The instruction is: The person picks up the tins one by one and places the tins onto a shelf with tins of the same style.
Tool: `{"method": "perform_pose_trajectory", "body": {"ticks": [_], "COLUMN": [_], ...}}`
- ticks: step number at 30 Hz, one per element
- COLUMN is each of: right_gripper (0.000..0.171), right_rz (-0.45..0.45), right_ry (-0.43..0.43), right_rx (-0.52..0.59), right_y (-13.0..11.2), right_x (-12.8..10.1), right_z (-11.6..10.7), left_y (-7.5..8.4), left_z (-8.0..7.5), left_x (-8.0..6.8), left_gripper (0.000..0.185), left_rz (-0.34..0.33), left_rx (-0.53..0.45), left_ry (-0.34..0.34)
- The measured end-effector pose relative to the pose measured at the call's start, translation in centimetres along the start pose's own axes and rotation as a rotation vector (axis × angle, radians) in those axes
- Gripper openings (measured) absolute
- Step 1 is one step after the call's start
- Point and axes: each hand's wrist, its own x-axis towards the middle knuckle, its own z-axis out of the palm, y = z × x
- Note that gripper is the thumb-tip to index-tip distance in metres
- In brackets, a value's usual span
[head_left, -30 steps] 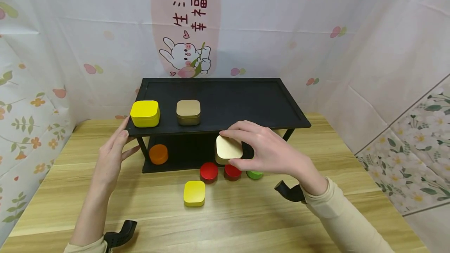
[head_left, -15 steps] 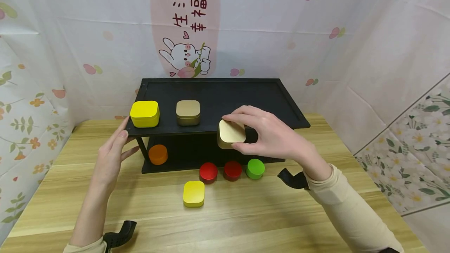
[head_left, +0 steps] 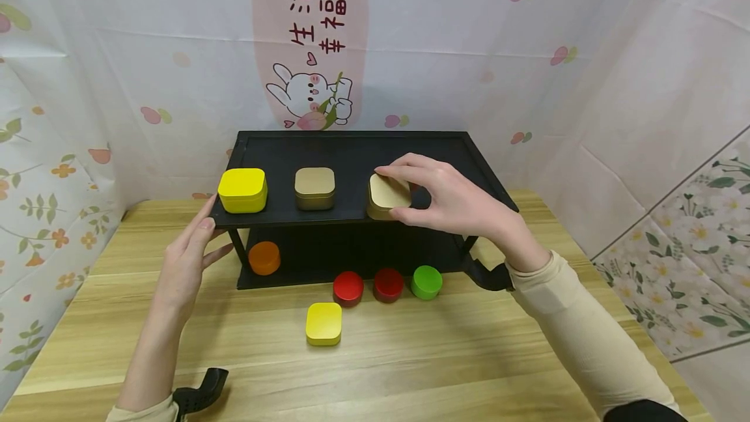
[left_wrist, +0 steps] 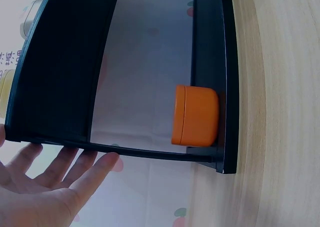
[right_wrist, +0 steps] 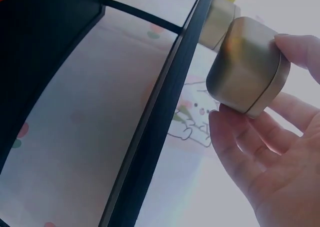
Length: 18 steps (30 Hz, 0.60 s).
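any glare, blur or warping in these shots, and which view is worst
Head view: even light, sharp, edges bowed by the wide lens, soft shadow under the black shelf. Left wrist view: sharp on the orange tin, table bent at the side. Right wrist view is worst: backlit and washed out, the gold tin hazy in the right hand.

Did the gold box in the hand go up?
Yes. The gold box rose from below the black shelf's top board up onto it.
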Motion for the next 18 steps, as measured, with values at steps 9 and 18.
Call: {"method": "perform_pose_trajectory", "body": {"ticks": [9, 18], "right_gripper": [0.057, 0.058], "right_rz": [0.05, 0.075], "right_ry": [-0.026, -0.036], "right_rx": [-0.008, 0.004], "right_y": [1.3, 2.2], "right_x": [1.0, 1.8], "right_z": [0.3, 0.6], "left_y": [-0.1, 0.0], "left_z": [-0.1, 0.0], "left_x": [0.0, 0.0], "left_gripper": [0.051, 0.051], "left_rz": [-0.006, -0.017], "left_rx": [0.021, 0.044], "left_ry": [-0.002, 0.003]}}
